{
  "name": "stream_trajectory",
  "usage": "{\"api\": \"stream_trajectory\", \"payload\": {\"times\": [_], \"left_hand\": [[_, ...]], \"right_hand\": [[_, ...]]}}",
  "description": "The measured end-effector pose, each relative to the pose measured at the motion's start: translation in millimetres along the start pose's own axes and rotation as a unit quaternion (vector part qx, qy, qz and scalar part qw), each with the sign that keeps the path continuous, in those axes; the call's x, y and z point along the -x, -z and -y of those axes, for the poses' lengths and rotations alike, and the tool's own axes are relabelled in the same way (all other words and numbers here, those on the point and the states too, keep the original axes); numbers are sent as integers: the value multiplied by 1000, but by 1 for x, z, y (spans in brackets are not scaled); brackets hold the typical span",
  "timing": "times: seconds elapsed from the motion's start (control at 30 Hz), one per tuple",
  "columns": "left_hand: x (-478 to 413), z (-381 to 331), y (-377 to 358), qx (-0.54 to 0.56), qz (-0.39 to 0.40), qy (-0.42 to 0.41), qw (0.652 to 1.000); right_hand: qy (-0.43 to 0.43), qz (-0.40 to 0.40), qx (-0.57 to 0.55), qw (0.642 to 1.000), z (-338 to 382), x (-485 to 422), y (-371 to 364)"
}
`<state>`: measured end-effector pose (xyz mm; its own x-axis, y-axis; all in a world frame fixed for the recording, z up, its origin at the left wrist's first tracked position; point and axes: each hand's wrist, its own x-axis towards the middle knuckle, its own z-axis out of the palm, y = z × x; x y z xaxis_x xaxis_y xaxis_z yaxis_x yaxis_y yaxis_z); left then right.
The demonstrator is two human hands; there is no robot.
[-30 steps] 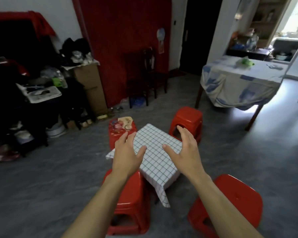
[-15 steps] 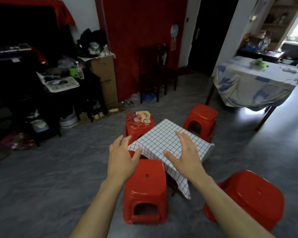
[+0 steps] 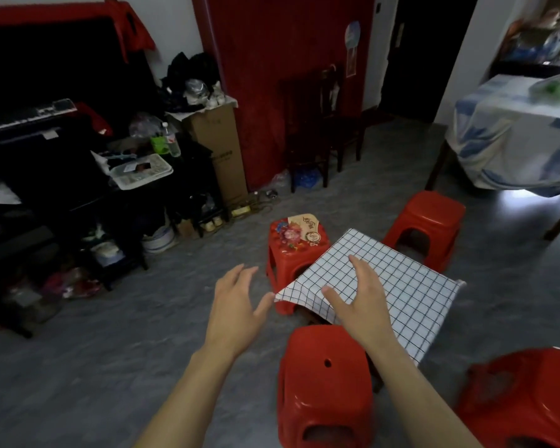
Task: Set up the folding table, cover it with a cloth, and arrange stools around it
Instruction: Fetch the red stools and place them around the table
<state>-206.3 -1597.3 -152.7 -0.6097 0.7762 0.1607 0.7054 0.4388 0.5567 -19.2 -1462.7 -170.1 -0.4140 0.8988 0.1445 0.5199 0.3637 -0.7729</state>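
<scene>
A white tray [image 3: 141, 171] on the dark shelf at left holds papers and small items too blurred to name. A cardboard box [image 3: 219, 150] beside it has dark clothes and bags piled on top, and a white tub [image 3: 160, 239] sits on the floor below, its contents unclear. There are 4 red stools around 1 low covered table. 1 stool with a floral sticker top [image 3: 296, 240] is at the far left corner, 1 far stool [image 3: 430, 218] is behind, 1 near stool [image 3: 325, 383] is in front, and 1 right stool [image 3: 524, 399] is at the lower right edge. The cloth [image 3: 401, 286] is white with a thin dark grid. It lies flat over the top with its corners hanging, and the left corner juts out in a point; the table beneath is hidden. It stands on the grey floor at centre right, with a big table [image 3: 511, 150] draped in blue and white well behind it. Both hands are spread, apart and holding nothing. The left hand [image 3: 236, 313] is seen over the floor just beside the cloth's left corner, and the right hand [image 3: 362, 305] over the cloth's near edge. Whether the right hand touches the cloth cannot be told.
</scene>
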Motion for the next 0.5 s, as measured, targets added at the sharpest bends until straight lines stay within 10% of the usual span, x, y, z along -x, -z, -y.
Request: {"api": "stream_trajectory", "payload": {"times": [0.5], "left_hand": [[-142, 104, 54, 205, 31, -23, 978]], "right_hand": [[-45, -150, 9, 988, 101, -68, -110]]}}
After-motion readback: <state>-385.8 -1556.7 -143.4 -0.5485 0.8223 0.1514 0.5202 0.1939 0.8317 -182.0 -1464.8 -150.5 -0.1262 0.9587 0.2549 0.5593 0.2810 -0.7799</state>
